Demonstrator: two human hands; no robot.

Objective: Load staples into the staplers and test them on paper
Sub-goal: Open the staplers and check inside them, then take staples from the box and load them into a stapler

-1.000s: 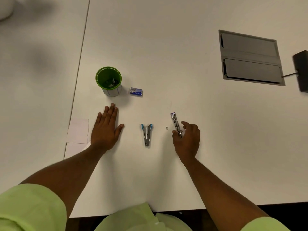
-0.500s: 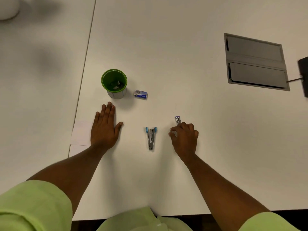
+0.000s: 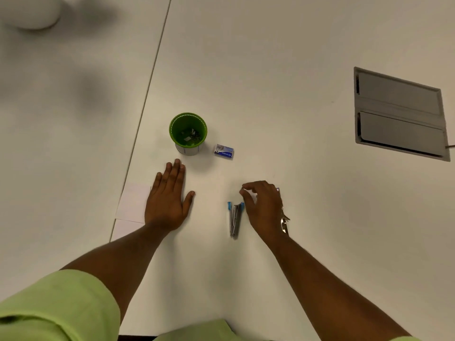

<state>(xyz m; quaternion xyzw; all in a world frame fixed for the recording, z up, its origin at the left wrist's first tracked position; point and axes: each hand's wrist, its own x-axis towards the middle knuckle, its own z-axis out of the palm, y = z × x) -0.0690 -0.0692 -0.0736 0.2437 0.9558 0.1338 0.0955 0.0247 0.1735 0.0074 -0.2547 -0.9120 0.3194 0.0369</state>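
The right hand (image 3: 264, 207) hides most of a silver metal stapler (image 3: 284, 221) — whether its curled fingers grip it cannot be told. A blue-tipped open stapler (image 3: 235, 217) lies just beside. The round green cup (image 3: 188, 132) holds small metal bits, perhaps clips. The left hand (image 3: 167, 200) lies spread flat, overlapping white paper (image 3: 133, 203); a small blue staple box (image 3: 223, 151) sits beside the cup.

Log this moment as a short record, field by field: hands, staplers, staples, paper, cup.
left hand: flat on the table, palm down, fingers together, holding nothing
right hand: curled over the table, thumb and forefinger pinched near each other; what they hold cannot be told
blue-tipped stapler: lying opened on the table, just left of the right hand
silver stapler: mostly hidden under the right hand
staple box: right of the green cup
green cup: upright, small items inside
paper: two sheets at the table seam, left of the left hand
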